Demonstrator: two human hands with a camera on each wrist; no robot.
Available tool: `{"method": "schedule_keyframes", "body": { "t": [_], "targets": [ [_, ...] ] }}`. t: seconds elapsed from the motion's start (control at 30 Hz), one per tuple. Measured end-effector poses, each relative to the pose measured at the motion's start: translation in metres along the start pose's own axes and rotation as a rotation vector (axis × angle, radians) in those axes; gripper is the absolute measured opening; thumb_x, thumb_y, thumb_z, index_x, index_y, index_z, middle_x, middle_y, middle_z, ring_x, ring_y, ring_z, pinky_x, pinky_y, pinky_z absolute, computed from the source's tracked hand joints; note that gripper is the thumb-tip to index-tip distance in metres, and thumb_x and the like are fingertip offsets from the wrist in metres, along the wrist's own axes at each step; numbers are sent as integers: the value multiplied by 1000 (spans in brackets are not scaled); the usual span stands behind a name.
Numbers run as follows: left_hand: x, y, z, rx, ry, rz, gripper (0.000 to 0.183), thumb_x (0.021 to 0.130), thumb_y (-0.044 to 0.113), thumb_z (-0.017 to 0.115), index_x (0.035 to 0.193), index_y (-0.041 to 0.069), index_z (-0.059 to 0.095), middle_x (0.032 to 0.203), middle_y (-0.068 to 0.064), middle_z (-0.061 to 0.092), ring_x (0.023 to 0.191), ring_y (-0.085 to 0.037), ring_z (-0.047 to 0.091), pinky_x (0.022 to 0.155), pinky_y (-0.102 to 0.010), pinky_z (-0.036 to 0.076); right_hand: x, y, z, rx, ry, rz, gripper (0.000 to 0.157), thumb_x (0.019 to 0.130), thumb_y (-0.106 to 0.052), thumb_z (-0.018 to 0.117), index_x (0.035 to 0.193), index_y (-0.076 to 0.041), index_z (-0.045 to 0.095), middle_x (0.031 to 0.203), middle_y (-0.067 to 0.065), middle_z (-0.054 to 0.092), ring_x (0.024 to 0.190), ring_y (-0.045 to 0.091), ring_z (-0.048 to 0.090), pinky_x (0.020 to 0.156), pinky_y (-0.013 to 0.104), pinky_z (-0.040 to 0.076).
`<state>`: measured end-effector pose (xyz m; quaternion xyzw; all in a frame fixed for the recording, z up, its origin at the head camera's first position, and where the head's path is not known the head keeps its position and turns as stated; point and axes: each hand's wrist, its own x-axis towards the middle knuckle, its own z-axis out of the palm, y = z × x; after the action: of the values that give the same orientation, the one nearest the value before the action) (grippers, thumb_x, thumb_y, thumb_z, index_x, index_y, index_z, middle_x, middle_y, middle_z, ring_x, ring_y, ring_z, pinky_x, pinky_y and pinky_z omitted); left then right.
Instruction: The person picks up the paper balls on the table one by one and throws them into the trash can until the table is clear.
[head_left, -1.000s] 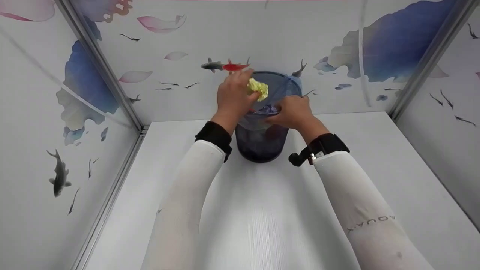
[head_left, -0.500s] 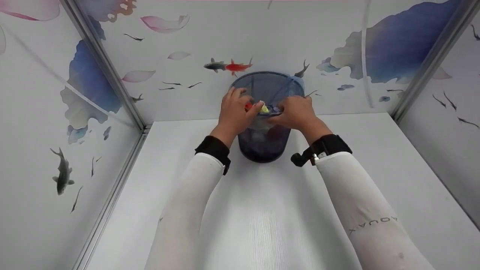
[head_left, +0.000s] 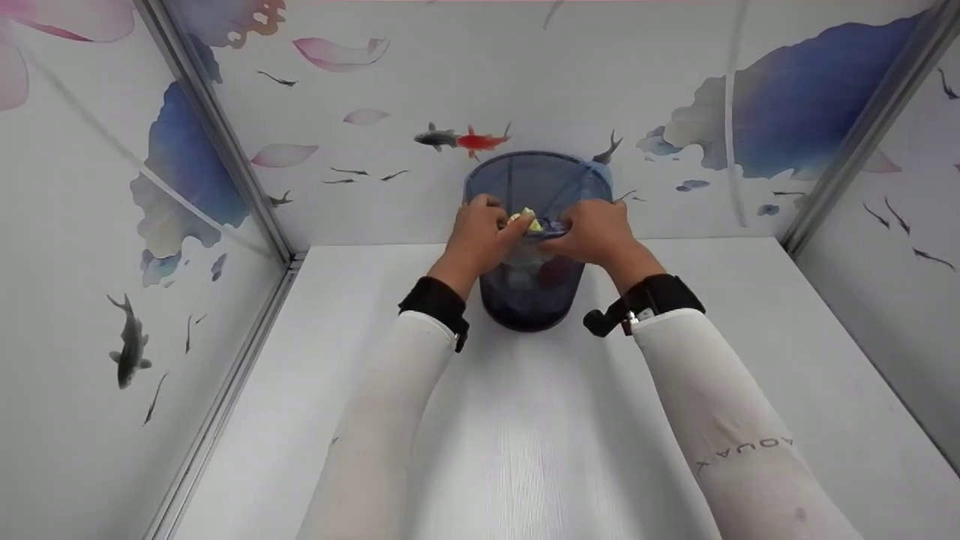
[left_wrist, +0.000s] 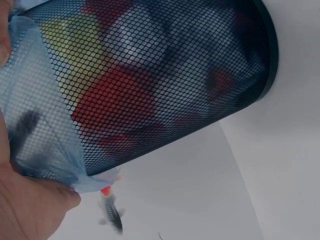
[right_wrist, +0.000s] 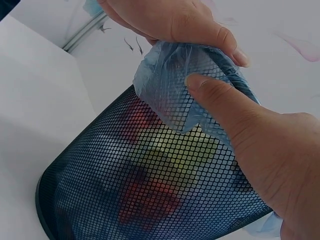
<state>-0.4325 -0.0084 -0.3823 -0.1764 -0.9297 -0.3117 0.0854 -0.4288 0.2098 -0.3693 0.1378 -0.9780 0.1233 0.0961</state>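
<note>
A dark mesh wastebasket (head_left: 529, 307) lined with a thin blue plastic bag (right_wrist: 170, 95) stands against the back wall. My left hand (head_left: 474, 238) is at the left of its rim, fingers curled over the edge and gripping the bag there. My right hand (head_left: 600, 229) grips the bag at the right front of the rim, its thumb pressed on the folded-over plastic outside. Between the hands, crumpled yellow paper (head_left: 534, 224) shows by my left thumb, with purple paper beside it. Through the mesh show a red crumpled ball (left_wrist: 117, 100) and a pale one (left_wrist: 137, 37).
White panels with painted fish and petals enclose the white table (head_left: 525, 450) on three sides. Metal rails (head_left: 217, 127) run up the corners. The back wall (head_left: 570, 75) rises directly behind the wastebasket.
My left hand has carried the yellow paper down from above the rim into the wastebasket, and its fingers have moved onto the rim. The right hand has stayed at the rim.
</note>
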Motion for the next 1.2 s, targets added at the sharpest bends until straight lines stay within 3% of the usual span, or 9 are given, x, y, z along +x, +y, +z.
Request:
{"method": "schedule_keyframes", "body": {
  "t": [0.1,0.5,0.73,0.87,1.0,1.07,1.13,1.2],
  "targets": [
    [2,1,3,-18,5,-1,74,98,74,42,105,9,77,146,-10,52,135,-32,48,115,-46,41,0,2,-1,-13,0,2,57,82,-60,75,59,-17,47,55,-5,38,59,23,48,102,73,36],
    [6,1,4,-52,17,-21,68,97,70,49,100,8,76,128,-8,56,121,-25,52,106,-43,47,1,2,-3,-9,-8,5,54,81,-60,76,61,-16,51,56,-5,42,61,23,49,95,65,39],
    [5,3,1,-38,20,-15,66,98,68,49,96,8,76,129,-8,56,122,-26,52,107,-44,46,1,0,-7,-6,-14,0,52,81,-61,76,64,-16,55,57,-4,45,64,24,51,90,59,39],
    [6,6,0,0,6,-13,66,99,71,46,97,11,74,131,-7,54,123,-26,51,110,-45,42,-1,2,-8,16,-14,10,52,81,-62,75,65,-16,53,59,-4,43,64,24,48,89,57,35],
    [8,7,-4,86,-4,-5,68,99,74,37,105,15,71,133,-7,52,129,-28,50,120,-58,28,-1,4,-9,53,21,-11,59,81,-71,70,70,-15,53,65,2,46,71,27,48,94,63,31],
    [8,6,-6,118,-1,-6,68,100,75,34,109,17,70,135,-7,52,133,-29,49,122,-65,19,-1,4,-8,88,45,-34,64,80,-77,67,81,-14,61,78,6,58,86,31,55,103,71,26],
    [7,4,-7,136,6,-19,69,100,75,32,114,19,70,137,-7,52,137,-29,49,122,-68,15,-2,4,-6,129,54,-52,72,79,-82,64,103,-15,68,109,9,67,112,35,57,110,77,17],
    [6,2,-7,144,9,-31,70,100,75,32,119,19,70,141,-7,52,139,-29,48,122,-69,14,-3,4,-4,157,60,-65,81,79,-85,61,128,-21,66,144,8,58,139,39,45,113,82,5]
  ]
}}
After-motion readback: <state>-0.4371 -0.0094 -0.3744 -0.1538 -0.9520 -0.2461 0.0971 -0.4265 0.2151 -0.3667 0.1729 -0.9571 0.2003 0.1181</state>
